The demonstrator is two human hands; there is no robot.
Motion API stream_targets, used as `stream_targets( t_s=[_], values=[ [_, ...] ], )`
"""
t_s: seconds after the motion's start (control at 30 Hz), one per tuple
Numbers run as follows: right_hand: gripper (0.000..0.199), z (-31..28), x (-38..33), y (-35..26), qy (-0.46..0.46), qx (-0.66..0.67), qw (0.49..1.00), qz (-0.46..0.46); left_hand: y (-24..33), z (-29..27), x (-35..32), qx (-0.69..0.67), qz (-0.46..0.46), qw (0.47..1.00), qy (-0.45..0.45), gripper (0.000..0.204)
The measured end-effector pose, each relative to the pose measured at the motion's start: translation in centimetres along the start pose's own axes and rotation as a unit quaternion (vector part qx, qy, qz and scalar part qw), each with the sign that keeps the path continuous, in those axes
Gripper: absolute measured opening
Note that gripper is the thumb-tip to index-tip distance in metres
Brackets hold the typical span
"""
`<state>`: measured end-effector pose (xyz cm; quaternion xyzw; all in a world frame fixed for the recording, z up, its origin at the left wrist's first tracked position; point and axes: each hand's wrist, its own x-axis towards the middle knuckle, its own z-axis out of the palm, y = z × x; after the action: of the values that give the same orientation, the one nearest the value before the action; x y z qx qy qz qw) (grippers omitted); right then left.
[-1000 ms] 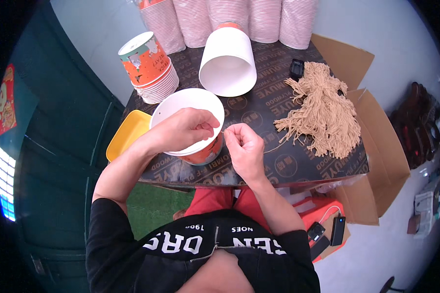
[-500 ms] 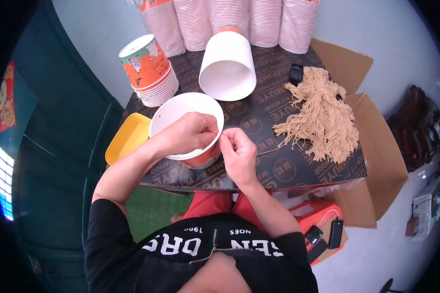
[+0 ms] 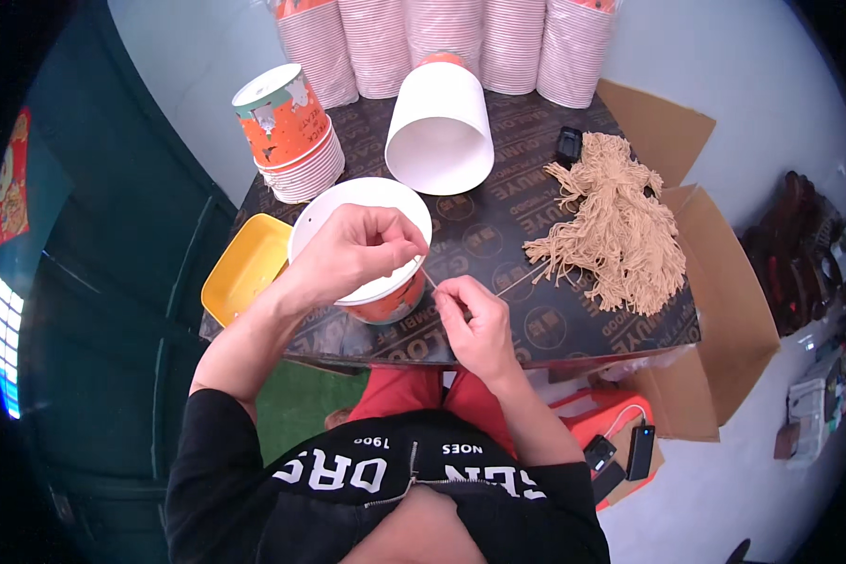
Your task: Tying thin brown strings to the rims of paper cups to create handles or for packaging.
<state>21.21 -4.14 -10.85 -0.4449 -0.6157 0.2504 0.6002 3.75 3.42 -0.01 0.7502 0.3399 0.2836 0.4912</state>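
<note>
A paper bucket, white inside and printed orange outside, stands upright near the table's front edge. Above its right rim, my left hand pinches a thin beige cord. Just right of the bucket, my right hand is closed on the same cord, and a short taut length runs between the two hands. Another stretch of cord trails from my right hand toward a heap of tan cords on the right. A small dark hole shows in the bucket's left inner wall.
A white bucket lies on its side behind. Nested orange buckets lean at the left, above a yellow tray. Wrapped stacks line the back. A small black object sits by the cords. An open cardboard box adjoins the table's right side.
My left hand has risen slightly from inside the bucket to above its rim. My right hand has moved down and right, away from the rim, and cord now shows stretched between them.
</note>
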Motion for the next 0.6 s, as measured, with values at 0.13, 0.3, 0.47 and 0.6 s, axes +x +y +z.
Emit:
stream_targets(
  t_s=[0.13, 0.3, 0.47, 0.6],
  values=[
    [0.004, 0.4, -0.5, -0.2, -0.038, 0.013, 0.999, -0.037, 0.9, 0.3, 0.4, -0.094, -0.072, 0.992, -0.045, 0.013],
    [0.011, -0.5, -1.3, -2.9, -0.062, -0.017, 0.990, -0.126, 0.9, 0.7, 0.2, -0.045, -0.071, 0.996, -0.026, 0.011],
    [0.008, -2.9, 1.0, -5.3, -0.003, -0.042, 0.989, -0.139, 0.8, 0.6, -0.2, -0.037, -0.061, 0.997, -0.032, 0.004],
    [0.005, -2.9, 4.1, -4.9, 0.016, -0.047, 0.983, -0.175, 0.6, 0.7, 0.1, -0.043, -0.041, 0.995, -0.076, 0.006]
  ],
)
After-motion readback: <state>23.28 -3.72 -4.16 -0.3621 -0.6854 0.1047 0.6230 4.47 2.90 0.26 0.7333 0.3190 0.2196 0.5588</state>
